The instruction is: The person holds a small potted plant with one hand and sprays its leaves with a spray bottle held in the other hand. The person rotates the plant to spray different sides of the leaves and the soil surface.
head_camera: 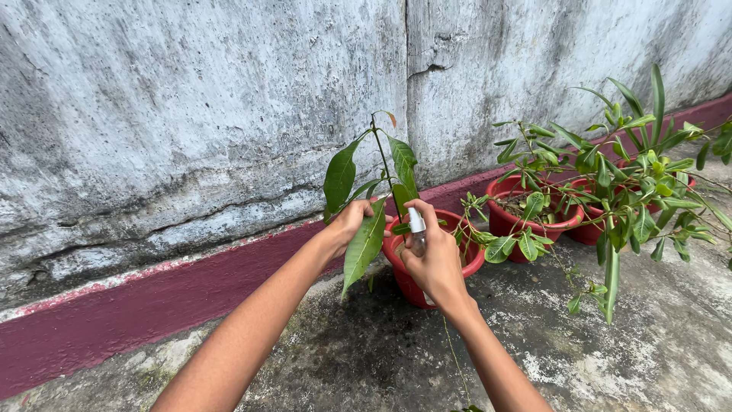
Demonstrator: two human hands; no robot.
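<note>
A young plant with long green leaves (339, 177) grows upright in a red pot (401, 276) at the foot of a wall. My left hand (349, 221) holds one drooping long leaf (364, 246) from behind. My right hand (435, 261) is wrapped around a small clear spray bottle with a white nozzle (416, 223), held over the pot and close to the plant's stem. The nozzle points toward the leaves.
To the right stand more red pots (506, 220) with bushy green plants (625, 191). A weathered grey wall (191, 99) with a dark red base band (114, 313) runs behind. The ground (656, 328) is stained concrete with moss patches.
</note>
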